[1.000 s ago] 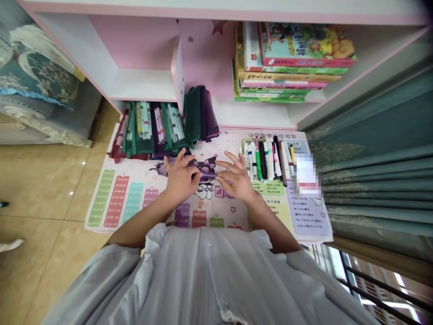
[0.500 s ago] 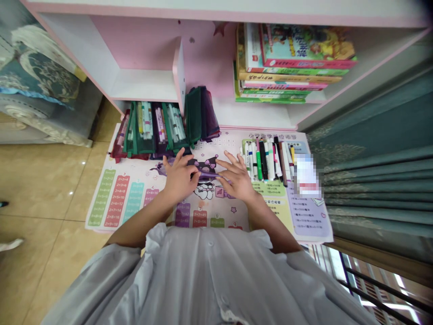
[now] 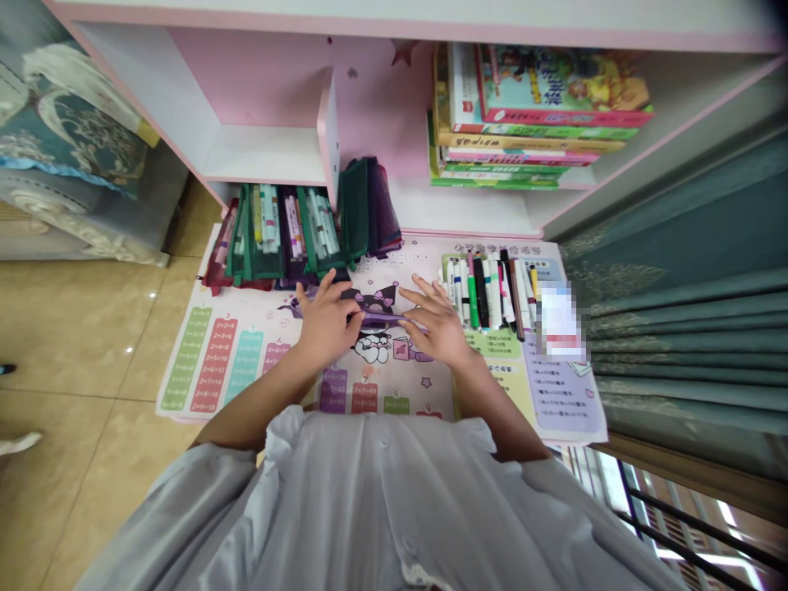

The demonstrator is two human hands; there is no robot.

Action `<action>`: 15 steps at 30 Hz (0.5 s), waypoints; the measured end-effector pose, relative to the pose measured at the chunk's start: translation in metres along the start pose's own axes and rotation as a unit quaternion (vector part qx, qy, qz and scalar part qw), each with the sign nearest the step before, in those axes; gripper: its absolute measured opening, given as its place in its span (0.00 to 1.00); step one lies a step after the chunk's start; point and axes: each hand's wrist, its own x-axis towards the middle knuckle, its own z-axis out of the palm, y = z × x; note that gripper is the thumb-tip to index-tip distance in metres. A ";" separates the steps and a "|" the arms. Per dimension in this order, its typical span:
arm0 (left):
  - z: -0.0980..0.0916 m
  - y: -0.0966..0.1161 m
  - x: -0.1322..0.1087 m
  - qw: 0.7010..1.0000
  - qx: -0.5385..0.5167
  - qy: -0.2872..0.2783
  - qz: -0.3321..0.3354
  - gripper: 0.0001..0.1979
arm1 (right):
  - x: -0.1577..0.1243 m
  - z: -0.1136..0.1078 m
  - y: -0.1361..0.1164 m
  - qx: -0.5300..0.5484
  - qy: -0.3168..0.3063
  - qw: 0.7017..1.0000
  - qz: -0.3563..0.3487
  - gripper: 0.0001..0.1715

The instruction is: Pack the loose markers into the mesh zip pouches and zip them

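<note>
My left hand (image 3: 326, 322) and my right hand (image 3: 436, 325) both pinch the ends of a flat purple mesh pouch (image 3: 380, 317) lying on a printed desk mat (image 3: 246, 349). Thumb and forefinger of each hand press on the pouch's edge, while the other fingers spread above it. Just right of my right hand lies a row of several marker pens (image 3: 489, 289). Behind my left hand stand green and purple mesh pouches (image 3: 277, 238) filled with pens, and more dark pouches (image 3: 368, 207) lean against the shelf divider.
A pink and white shelf unit (image 3: 271, 123) rises behind the mat, with a stack of books (image 3: 529, 111) in its right bay. A teal curtain (image 3: 677, 287) hangs at the right. Tiled floor (image 3: 74, 345) shows at the left.
My right hand has slid slightly to the right along the purple pouch, stretching it flatter. My left hand has stayed in place.
</note>
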 end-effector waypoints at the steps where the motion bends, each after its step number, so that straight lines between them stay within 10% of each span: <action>1: 0.000 -0.001 0.000 1.000 -0.001 0.001 -0.001 0.09 | 0.000 0.000 0.001 0.001 0.001 1.000 0.003 0.12; 15: -0.003 -0.008 0.003 1.000 -0.005 0.014 -0.015 0.08 | -0.001 -0.005 0.008 -0.003 0.007 1.000 0.027 0.13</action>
